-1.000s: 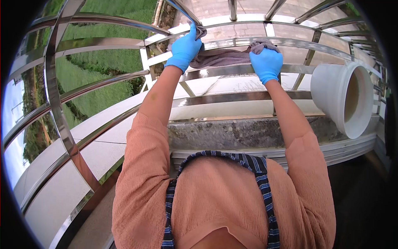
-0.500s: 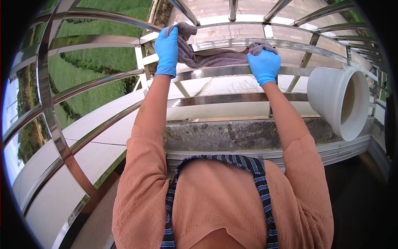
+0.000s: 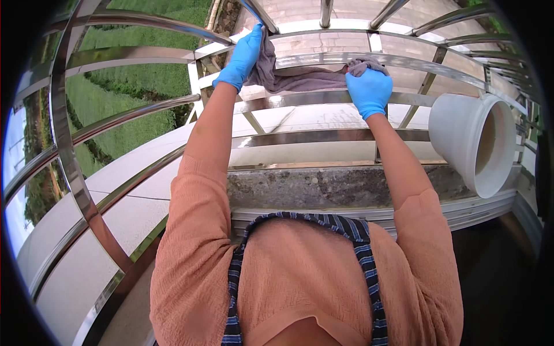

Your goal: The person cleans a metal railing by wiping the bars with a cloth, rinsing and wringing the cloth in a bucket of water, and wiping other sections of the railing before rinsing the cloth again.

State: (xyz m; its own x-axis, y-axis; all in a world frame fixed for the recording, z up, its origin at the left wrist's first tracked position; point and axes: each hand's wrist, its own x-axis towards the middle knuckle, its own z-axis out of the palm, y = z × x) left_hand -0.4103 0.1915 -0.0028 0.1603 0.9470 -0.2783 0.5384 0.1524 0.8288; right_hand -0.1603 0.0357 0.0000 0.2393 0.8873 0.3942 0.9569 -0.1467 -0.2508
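Note:
A grey-purple cloth [image 3: 311, 79] stretches between my two blue-gloved hands, lying along the metal bars of a railing [image 3: 323, 135]. My left hand [image 3: 245, 53] is closed on the cloth's left end, beside the corner where an upright bar meets the frame; its fingertips are partly hidden behind the bar and cloth. The other end is bunched in the fist of my right hand [image 3: 368, 89], which is above the flat rails.
A white bucket [image 3: 461, 135] lies tilted against the railing on the right, its mouth facing right. Below the bars runs a stained concrete ledge [image 3: 323, 187] with a metal track. Grass [image 3: 130, 109] and paving show beyond the railing.
My left hand has moved up and to the right along the frame, taking its end of the cloth along. My right hand has barely moved.

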